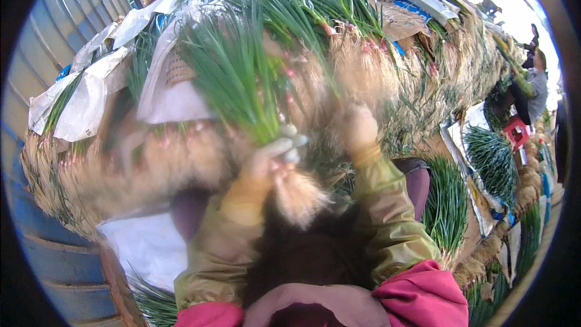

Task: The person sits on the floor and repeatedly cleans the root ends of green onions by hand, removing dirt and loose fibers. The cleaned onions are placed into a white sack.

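Note:
A bunch of green onions with long green leaves is held in my left hand, in a pale glove, around the stems just above the pinkish bulbs. The bunch's pale roots hang below the fist, towards my lap. To the right, my right hand is blurred, its fingers bent beside the pile. Whether it holds a leaf or stalk cannot be told. Beyond both hands rises a large pile of green onions, its hanging roots facing me.
White sheets lie over parts of the pile. Corrugated metal stands at the left. Laid-out onion bunches lie at the right, near a red plastic stool or crate. A seated person is farther right.

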`<state>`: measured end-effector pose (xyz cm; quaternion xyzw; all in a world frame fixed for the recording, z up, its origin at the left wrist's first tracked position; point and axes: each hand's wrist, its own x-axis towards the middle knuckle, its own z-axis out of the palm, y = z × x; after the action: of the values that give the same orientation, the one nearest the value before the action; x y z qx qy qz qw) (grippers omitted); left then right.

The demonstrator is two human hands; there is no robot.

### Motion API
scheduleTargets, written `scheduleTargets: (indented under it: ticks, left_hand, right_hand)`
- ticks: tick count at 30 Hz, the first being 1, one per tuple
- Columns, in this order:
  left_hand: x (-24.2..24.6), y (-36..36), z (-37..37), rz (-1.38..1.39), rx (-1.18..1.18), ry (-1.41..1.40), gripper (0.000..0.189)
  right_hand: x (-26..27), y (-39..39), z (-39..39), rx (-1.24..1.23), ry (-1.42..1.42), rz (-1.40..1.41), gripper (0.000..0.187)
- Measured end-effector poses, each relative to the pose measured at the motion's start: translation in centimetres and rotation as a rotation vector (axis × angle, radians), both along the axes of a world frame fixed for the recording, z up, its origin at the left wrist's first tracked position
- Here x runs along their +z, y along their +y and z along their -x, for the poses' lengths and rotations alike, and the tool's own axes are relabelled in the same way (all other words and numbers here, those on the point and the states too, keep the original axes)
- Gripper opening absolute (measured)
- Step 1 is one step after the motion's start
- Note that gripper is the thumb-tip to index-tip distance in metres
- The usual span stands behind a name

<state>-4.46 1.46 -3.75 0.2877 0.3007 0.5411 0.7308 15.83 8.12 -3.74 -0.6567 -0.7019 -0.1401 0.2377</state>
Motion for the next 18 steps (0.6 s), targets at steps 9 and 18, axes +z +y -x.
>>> scheduleTargets:
  ticks: [9,18]
  left_hand:
    - [0.4,2.2,-2.9,-0.137,-0.072,0.072,0.026]
    - [0.2,1.0,-2.1,-0.008,0.100,0.172,0.017]
  right_hand:
    - [-4.3,-3.6,1.4,0.465,0.617,-0.025,0.021]
    - [0.6,-0.6,3.1,0.716,1.409,0.685,0.048]
